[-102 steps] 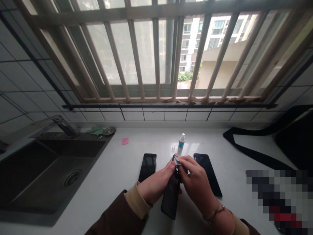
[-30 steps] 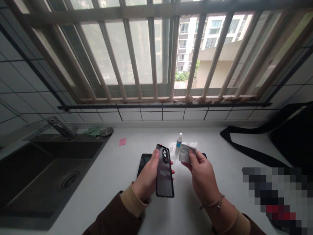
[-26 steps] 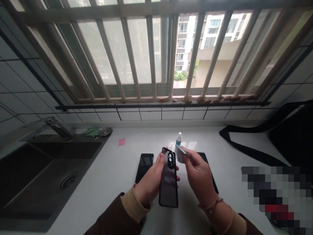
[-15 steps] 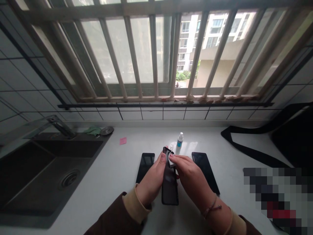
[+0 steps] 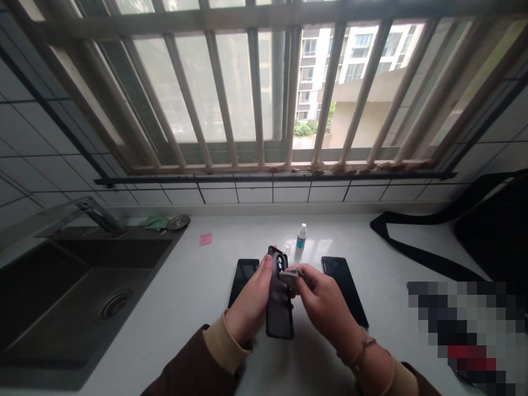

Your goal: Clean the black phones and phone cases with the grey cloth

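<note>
Left hand: left hand (image 5: 249, 302) grips a black phone case (image 5: 279, 300) by its left edge, thumb along the side, holding it up above the counter with the camera cutout at the far end.
Right hand: right hand (image 5: 325, 302) pinches a small grey cloth (image 5: 289, 273) between thumb and fingers and presses it on the upper part of the case, just below the cutout.
Case: roughly upright along the near-far line, slightly tilted, between the two hands and touched by both.
Sleeves: brown sleeves with tan cuffs on both arms; a thin bracelet (image 5: 358, 352) sits on the right wrist.
Left phone: a dark phone (image 5: 242, 278) lies flat on the counter just left of the case, partly hidden by the left hand.
Right phone: a second dark phone (image 5: 345, 289) lies flat on the right, its near end behind the right hand.
Bottle: a small white bottle (image 5: 301, 237) with a blue band stands just beyond the case, between the two phones, with a small white cap (image 5: 287, 249) beside it.
Counter: white counter (image 5: 198, 291) bears all of this; a pink note (image 5: 205, 238) lies farther left.
Sink: a dark sink (image 5: 78, 291) fills the left side, with a tap (image 5: 97, 213) at its far edge, and a green cloth (image 5: 154, 221) and a metal plug (image 5: 179, 221) at its far right corner.
Right side: a black strap (image 5: 412, 250) runs across the counter to a black bag (image 5: 495, 231) at the far right.
Far wall: tiled wall and a barred window (image 5: 264, 88) with buildings outside.
</note>
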Demonstrator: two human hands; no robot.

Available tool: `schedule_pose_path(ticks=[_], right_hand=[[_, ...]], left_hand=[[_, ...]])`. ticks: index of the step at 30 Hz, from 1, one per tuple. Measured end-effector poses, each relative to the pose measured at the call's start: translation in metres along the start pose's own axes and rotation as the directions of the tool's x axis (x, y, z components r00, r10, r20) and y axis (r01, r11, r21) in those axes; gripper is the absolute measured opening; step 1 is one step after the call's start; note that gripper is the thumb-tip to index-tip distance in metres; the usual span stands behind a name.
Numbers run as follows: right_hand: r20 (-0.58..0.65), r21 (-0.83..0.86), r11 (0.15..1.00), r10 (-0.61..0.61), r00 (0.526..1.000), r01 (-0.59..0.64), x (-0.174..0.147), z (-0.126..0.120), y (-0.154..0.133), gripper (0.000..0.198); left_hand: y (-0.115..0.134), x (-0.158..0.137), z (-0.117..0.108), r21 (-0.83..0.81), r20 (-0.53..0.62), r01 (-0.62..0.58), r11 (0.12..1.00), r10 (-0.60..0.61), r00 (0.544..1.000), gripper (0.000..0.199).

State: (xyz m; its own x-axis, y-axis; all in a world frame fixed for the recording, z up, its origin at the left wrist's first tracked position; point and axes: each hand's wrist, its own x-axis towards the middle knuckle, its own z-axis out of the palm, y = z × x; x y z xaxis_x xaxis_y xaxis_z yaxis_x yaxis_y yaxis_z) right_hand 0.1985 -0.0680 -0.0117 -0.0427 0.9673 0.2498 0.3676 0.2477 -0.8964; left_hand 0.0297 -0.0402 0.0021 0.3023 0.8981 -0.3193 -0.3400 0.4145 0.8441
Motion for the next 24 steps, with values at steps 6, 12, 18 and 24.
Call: schedule_pose_path(ticks=[6,12,18,24], right_hand=[[-0.282,0.168,0.969,0.225,0.933,-0.183,0.007,-0.01,0.011,0.045],[-0.128,-0.233,0.963,-0.171,0.977,0.138,0.002,0.002,0.014,0.026],[-0.03,-0.366,0.875,-0.352,0.936,0.317,0.002,0.005,0.019,0.032],[0.0,-0.431,0.843,-0.356,0.935,0.321,0.002,0.004,0.02,0.034]], left_hand=[[-0.005,-0.005,0.005,0.041,0.01,0.142,0.989,-0.142,0.99,0.064],[-0.007,-0.005,0.002,0.145,0.077,0.02,0.989,-0.032,0.996,0.067],[-0.007,-0.003,-0.001,0.176,0.121,0.04,0.984,-0.062,0.991,0.072],[-0.006,-0.004,0.001,0.152,0.098,0.011,0.988,-0.026,0.995,0.064]])
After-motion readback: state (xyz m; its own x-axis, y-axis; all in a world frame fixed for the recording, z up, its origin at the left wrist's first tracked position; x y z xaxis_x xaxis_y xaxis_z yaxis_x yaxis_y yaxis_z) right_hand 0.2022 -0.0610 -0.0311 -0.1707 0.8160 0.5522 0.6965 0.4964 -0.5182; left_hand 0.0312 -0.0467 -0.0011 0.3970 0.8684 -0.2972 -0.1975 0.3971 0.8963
